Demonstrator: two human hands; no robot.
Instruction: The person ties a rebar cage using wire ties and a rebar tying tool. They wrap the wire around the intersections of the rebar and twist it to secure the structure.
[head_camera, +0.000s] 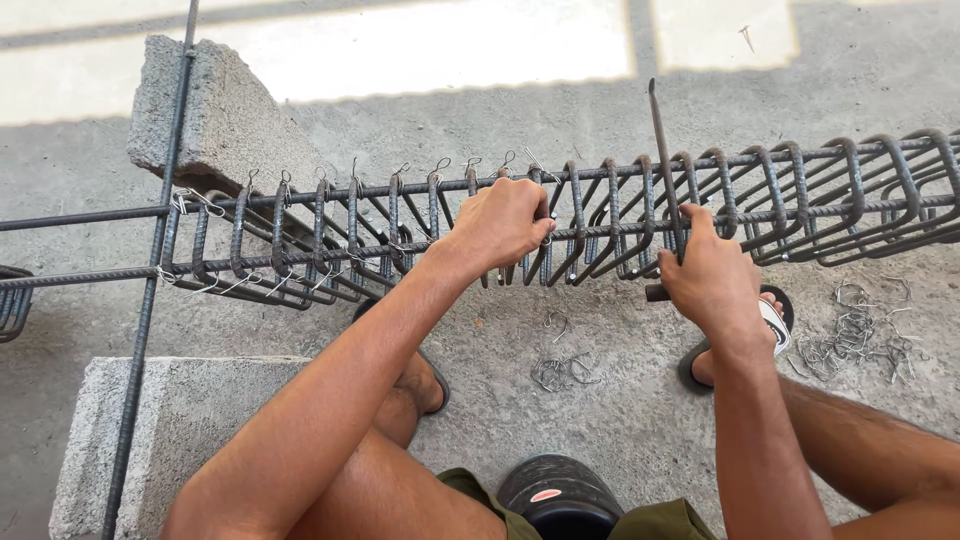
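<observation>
We see the rebar cage (600, 215) running level across the view, propped on a concrete block (225, 125) at its far left end, and we place everything else by it. The left hand (503, 222) sits at the middle of the cage, fingers curled shut around the top bar where a stirrup crosses it. The right hand (712, 272) is just right of that, against the cage's near side, fisted around the handle of a hook tool (664, 170) whose shaft rises upright through the stirrups. Below the cage, loose wire ties (563, 368) lie on the floor, a bigger heap (858, 330) further right. A second block (170, 420) lies below the cage's left end.
</observation>
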